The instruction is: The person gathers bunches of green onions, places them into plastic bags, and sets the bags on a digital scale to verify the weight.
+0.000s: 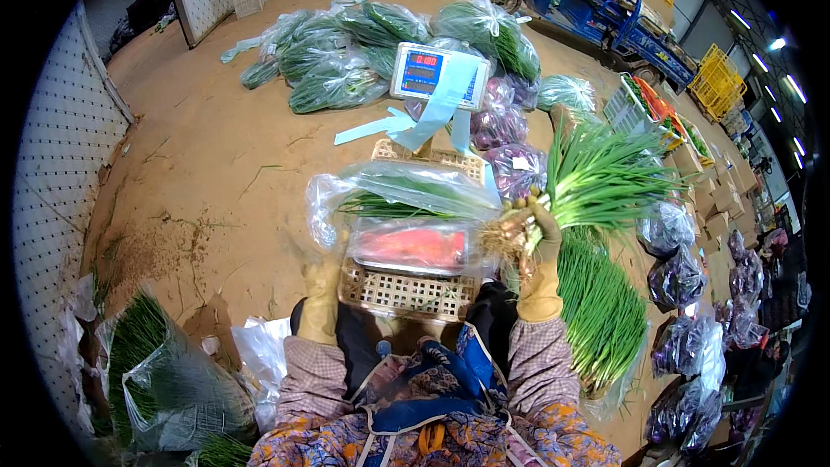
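My right hand (pixel 540 255), in a tan work glove, is closed around a bunch of spring onions (pixel 601 182), roots toward the middle and green tops to the right. My left hand (pixel 322 290), also gloved, is at the left edge of the weighing place. Its fingers are blurred, so its grip is unclear. Just beyond it, a see-through plastic bag (pixel 415 186) with long green stalks inside lies across a cream plastic crate (pixel 406 294). A flat red item under plastic (pixel 411 246) rests on this crate. Behind stands a scale display (pixel 437 73) with blue ribbons draped over it.
A big pile of loose spring onions (pixel 601 311) lies to my right. Bagged greens (pixel 337 56) and bags of purple vegetables (pixel 514 164) sit beyond the scale. A bag of greens (pixel 173 372) stands at lower left. A blue cargo tricycle (pixel 596 13) is parked farther back.
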{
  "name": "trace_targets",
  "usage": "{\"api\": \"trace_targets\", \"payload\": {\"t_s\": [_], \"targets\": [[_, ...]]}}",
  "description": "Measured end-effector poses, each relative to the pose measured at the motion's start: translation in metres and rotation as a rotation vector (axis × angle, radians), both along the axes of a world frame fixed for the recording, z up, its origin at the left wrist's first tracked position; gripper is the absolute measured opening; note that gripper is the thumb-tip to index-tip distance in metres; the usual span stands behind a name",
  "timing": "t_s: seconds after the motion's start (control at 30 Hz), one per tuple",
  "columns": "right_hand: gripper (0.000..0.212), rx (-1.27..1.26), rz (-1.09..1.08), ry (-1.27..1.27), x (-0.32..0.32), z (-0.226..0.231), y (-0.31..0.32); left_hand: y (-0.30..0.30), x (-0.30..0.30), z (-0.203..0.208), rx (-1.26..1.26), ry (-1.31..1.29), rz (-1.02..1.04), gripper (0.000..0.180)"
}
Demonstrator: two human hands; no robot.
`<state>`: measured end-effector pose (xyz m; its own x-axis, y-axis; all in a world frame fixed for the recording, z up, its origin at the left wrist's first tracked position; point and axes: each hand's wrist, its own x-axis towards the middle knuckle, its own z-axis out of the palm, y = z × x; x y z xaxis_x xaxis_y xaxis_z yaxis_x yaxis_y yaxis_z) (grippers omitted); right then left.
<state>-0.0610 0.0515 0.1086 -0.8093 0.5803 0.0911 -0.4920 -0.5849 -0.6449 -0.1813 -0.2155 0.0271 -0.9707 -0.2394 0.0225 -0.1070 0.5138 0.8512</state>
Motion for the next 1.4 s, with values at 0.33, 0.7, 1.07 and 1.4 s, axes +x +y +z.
{"api": "trace_targets", "payload": {"t_s": [0.33, 0.7, 1.07, 1.4], "targets": [[0.034, 1.677, 0.445, -0.519, -0.102, -0.052, -0.063, -0.004, -0.064, -0.023, 1.268, -0.220, -0.338, 0.034], [0.034, 1.902, 0.381, -0.791, -0.142, -0.134, 0.042, -0.061, -0.102, -0.065, 1.839, -0.157, -0.958, 0.027], [0.037, 1.637, 0.053, -0.707, -0.034, -0.069, 0.041, -0.013, -0.096, -0.042, 0.361, 0.235, -0.344, 0.031], [0.047, 0.640, -0.450, -1.893, 0.398, -0.223, 0.109, 0.080, 0.030, 0.023, -0.116, 0.792, -0.562, 0.042]]}}
